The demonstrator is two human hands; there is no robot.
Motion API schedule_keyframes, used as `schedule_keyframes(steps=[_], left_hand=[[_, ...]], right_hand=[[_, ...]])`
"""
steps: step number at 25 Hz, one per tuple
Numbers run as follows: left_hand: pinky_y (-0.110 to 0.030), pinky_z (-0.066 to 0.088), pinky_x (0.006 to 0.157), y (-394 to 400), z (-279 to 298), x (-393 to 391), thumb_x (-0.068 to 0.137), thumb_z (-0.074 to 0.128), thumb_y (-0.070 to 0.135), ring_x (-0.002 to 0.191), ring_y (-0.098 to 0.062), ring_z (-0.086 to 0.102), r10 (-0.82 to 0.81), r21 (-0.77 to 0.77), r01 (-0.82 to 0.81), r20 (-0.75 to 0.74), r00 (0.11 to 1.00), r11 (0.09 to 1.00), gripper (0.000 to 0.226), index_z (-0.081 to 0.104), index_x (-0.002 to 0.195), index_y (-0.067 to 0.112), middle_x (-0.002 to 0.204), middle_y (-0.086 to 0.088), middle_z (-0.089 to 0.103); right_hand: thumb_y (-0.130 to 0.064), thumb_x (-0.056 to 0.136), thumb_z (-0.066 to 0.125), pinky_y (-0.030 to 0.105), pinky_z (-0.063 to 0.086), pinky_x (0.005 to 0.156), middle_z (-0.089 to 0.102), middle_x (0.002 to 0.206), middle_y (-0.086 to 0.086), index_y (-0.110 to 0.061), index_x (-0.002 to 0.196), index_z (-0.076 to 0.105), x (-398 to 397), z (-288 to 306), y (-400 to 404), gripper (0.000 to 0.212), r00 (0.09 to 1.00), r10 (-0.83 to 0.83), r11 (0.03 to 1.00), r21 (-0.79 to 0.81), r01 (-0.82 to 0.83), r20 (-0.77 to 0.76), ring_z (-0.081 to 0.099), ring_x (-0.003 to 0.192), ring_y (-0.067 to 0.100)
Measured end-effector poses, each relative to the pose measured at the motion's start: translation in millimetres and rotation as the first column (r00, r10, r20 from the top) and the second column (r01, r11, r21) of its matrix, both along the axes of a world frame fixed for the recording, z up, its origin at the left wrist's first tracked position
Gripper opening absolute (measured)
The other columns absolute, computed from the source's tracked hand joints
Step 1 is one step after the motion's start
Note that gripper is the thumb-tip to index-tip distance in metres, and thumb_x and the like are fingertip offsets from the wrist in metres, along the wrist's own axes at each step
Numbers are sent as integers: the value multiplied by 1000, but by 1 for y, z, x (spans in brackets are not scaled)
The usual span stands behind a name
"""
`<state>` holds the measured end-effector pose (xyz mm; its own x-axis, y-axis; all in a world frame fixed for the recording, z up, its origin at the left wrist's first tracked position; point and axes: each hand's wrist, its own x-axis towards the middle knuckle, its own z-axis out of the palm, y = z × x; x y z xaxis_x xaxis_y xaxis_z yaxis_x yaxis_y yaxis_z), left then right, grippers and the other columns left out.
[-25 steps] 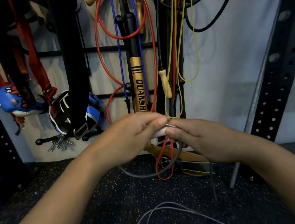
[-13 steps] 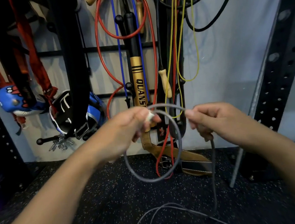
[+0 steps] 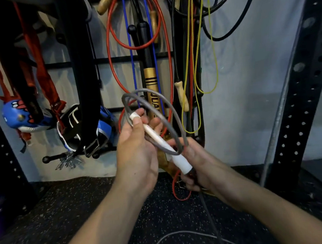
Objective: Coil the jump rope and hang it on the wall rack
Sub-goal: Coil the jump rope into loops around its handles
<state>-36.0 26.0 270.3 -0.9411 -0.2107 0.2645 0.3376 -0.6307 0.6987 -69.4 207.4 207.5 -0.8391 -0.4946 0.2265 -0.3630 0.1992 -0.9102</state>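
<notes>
The jump rope is a grey cord (image 3: 171, 109) with a white handle (image 3: 165, 144). My left hand (image 3: 137, 153) holds the handle, thumb pressed near its top end, palm turned up. Two grey loops curve over the handle between my hands. My right hand (image 3: 197, 163) grips the cord at the handle's lower end; the cord drops from it to the floor, where more grey rope (image 3: 178, 235) lies. The black wall rack (image 3: 112, 60) is straight ahead behind the loops.
Red, blue, yellow and black ropes hang on the rack, with a gold-and-black bat (image 3: 150, 80) in the middle. Wide black belts (image 3: 79, 70) and blue gloves (image 3: 25, 118) hang at left. A black perforated rig post (image 3: 298, 94) stands at right. Speckled rubber floor (image 3: 48, 219) lies below.
The single loop has become two loops over the handle. The left hand turned palm-up, showing the whole handle, and the right hand dropped from chest height to the handle's lower end.
</notes>
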Motion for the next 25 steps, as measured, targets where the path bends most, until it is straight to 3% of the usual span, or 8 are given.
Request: schedule_keyframes(steps=[1, 5, 7, 15, 17, 20, 22, 25], left_hand=[[-26, 63, 63, -1, -1, -1, 110, 37, 18, 102, -20, 68, 7, 24, -7, 1, 1000, 1000, 32, 58, 130, 5, 105, -10, 63], [-40, 58, 98, 1, -5, -5, 110, 37, 16, 110, -21, 67, 65, 53, -66, 20, 998, 996, 26, 56, 126, 7, 100, -5, 57], [-39, 52, 107, 4, -7, -5, 110, 37, 16, 111, -21, 67, 83, 8, -84, 25, 996, 996, 24, 54, 124, 8, 97, -2, 58], [-35, 60, 91, 0, -22, -6, 108, 43, 13, 103, -23, 72, 44, -11, -44, 58, 997, 999, 21, 57, 123, 9, 101, -2, 65], [-38, 62, 85, -4, -23, -7, 107, 45, 9, 92, -22, 76, 54, 15, -56, 118, 991, 998, 17, 55, 121, 9, 101, -6, 67], [-47, 60, 90, -18, -26, -15, 100, 50, -1, 83, -22, 73, 112, -105, -86, 281, 953, 991, 37, 46, 132, 16, 107, -12, 63], [-44, 56, 92, -31, -27, -20, 94, 60, 2, 101, -21, 65, 305, -534, -146, 221, 926, 833, 53, 42, 139, 23, 128, -9, 58], [-36, 46, 108, -42, -13, -16, 93, 69, 18, 127, -6, 54, 187, -895, -320, -273, 944, 310, 53, 50, 139, 34, 137, 15, 58]], right_hand=[[-73, 78, 70, 61, 58, 65, 77, 83, -2, -39, 115, 71, 3, 2, -9, 50, 1000, -10, 1000, 1, 10, -30, 63, 61, 16], [-65, 81, 70, 22, 39, 46, 54, 70, -1, -34, 122, 55, 48, 20, -42, 54, 997, -45, 984, -171, 57, 69, 44, 49, 5], [-58, 89, 65, 22, 30, 42, 44, 64, -1, -22, 116, 57, 45, 14, -43, 46, 983, -136, 945, -281, 166, 124, 35, 45, 8], [-23, 105, 48, 26, 25, 47, 42, 66, -1, -10, 109, 60, 27, 24, -30, 18, 927, -201, 852, -412, 325, 316, 34, 50, 10], [-22, 107, 43, 27, 27, 47, 42, 68, 0, -11, 107, 60, 25, 25, -27, 20, 933, -214, 876, -366, 315, 291, 36, 51, 10], [-24, 109, 35, 31, 33, 49, 43, 66, -5, -22, 103, 59, 27, 27, -18, 25, 947, -318, 947, -30, 320, 38, 37, 52, 10], [-27, 109, 34, 33, 35, 52, 43, 66, -7, -31, 104, 56, 29, 35, -10, 23, 949, -290, 927, 208, 311, -126, 37, 54, 11], [-35, 109, 36, 29, 39, 54, 47, 71, -6, -36, 106, 51, 34, 51, -5, 16, 962, -176, 858, 446, 253, -208, 40, 57, 9]])
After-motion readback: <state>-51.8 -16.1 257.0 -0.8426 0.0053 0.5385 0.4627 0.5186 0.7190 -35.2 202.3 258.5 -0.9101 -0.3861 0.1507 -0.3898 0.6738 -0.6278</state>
